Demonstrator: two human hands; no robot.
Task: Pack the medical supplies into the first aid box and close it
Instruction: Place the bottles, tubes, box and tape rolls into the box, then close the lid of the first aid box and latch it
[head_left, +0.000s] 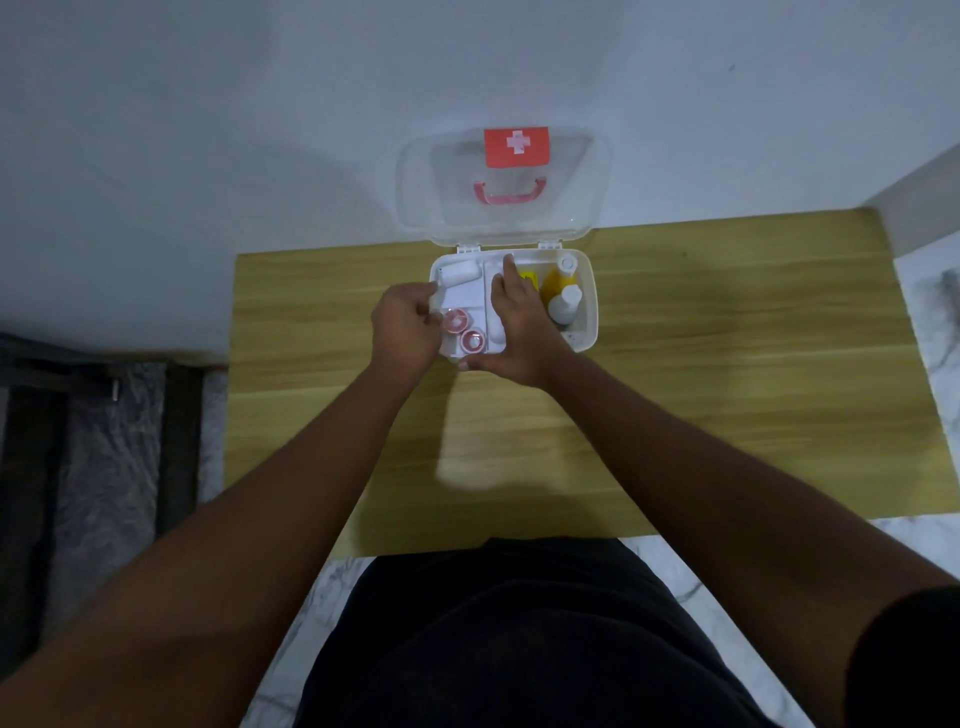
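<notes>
Item 1, nearest: person's dark-clothed lap at near edge; both bare forearms reach far-ward over the table, a wood-grain top, otherwise bare in view.

Item 2: first aid box, white, at far-centre of table. Lid clear, stood open at far side against the wall; red cross label and red handle show through it.

Item 3, contents, left section: white bandage roll at far end; flat white pad/packet below it (type unclear); two red-and-white tape rolls at near end, side by side.

Item 4, contents, right section: yellow item, partly hidden; orange bottle w/ white cap; white bottle just near of it.

Item 5: left hand at box's left wall, fingers curled inward beside the tape rolls; whether it pinches anything, cannot tell. Right hand laid over the middle of the box, fingers extended far-ward along the divider, thumb under near rim; seems to press or steady, not gripping a distinct item.

Assessment: packing looks nearly done; step in hand prob. settling contents flat. To do well: seat tape rolls and bottles below rim level, keep nothing across the divider or rim, then clear both hands before swinging lid down and pressing the near edge shut.
</notes>
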